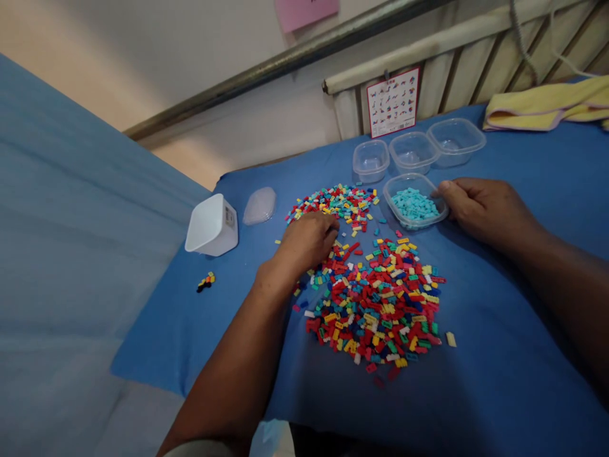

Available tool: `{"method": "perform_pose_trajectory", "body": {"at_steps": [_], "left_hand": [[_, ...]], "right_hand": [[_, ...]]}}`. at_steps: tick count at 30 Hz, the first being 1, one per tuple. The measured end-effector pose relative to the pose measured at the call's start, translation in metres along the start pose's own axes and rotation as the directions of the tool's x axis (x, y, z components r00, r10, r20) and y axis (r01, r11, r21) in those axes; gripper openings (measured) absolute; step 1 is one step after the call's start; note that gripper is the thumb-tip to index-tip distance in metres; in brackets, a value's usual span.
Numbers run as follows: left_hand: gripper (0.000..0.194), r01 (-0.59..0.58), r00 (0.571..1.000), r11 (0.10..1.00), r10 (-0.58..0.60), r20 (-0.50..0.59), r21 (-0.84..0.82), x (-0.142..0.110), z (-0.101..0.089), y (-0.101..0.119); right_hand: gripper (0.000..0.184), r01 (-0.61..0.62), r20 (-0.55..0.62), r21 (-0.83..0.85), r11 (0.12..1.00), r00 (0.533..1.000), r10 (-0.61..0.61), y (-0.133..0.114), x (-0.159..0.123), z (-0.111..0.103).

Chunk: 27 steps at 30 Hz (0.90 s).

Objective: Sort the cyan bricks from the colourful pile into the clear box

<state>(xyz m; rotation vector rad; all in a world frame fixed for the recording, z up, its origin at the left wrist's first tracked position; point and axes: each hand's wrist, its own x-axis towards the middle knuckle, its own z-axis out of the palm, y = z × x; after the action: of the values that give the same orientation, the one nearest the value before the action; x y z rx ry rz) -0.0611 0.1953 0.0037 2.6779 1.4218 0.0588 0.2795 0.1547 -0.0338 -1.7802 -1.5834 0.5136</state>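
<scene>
A wide pile of small plastic bricks (380, 304) in red, yellow, green, blue and white lies on the blue cloth (499, 355). My left hand (309, 240) rests knuckles-up on the pile's far left part, fingers curled down into the bricks; what they pinch is hidden. A clear tub (415, 202) holds only turquoise bricks. My right hand (485, 206) lies beside that tub on its right, fingers bent, thumb touching the rim.
Three empty clear tubs (412, 151) stand in a row behind the filled one. A white upturned box (212, 225) and a clear lid (259, 205) sit at left, a few stray bricks (206, 282) near the cloth's edge. A yellow towel (547, 105) and a picture card (392, 101) are at the back.
</scene>
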Motion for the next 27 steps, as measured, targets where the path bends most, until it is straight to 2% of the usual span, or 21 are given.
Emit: {"method": "perform_pose_trajectory", "body": {"at_steps": [5, 11, 16, 20, 23, 27], "left_hand": [[0.027, 0.009, 0.997, 1.0, -0.01, 0.072, 0.017, -0.003, -0.006, 0.003], [0.026, -0.009, 0.999, 0.995, 0.004, 0.051, 0.103, -0.004, -0.002, 0.008], [0.028, -0.001, 0.999, 0.997, -0.003, 0.051, 0.078, -0.005, 0.001, 0.007], [0.029, 0.019, 0.999, 0.998, -0.022, -0.05, -0.061, -0.007, 0.001, 0.005], [0.025, -0.033, 0.991, 0.973, 0.003, -0.132, -0.229, -0.004, -0.004, 0.01], [0.018, -0.074, 0.992, 0.92, 0.028, -0.124, -0.384, 0.008, -0.013, 0.032]], "right_hand": [[0.049, -0.007, 0.0, -0.013, 1.0, 1.0, 0.007, -0.001, 0.0, 0.0], [0.048, -0.006, 0.01, -0.019, 1.0, 1.0, 0.006, 0.002, 0.001, 0.002], [0.047, 0.013, 0.012, -0.008, 1.0, 1.0, -0.013, 0.0, 0.0, 0.0], [0.047, 0.018, 0.016, -0.014, 1.0, 1.0, -0.018, -0.002, 0.001, -0.002], [0.047, 0.022, 0.021, -0.003, 1.0, 1.0, -0.022, -0.001, 0.003, -0.001], [0.048, 0.031, 0.013, 0.015, 0.999, 0.999, -0.031, 0.002, 0.005, 0.001]]}}
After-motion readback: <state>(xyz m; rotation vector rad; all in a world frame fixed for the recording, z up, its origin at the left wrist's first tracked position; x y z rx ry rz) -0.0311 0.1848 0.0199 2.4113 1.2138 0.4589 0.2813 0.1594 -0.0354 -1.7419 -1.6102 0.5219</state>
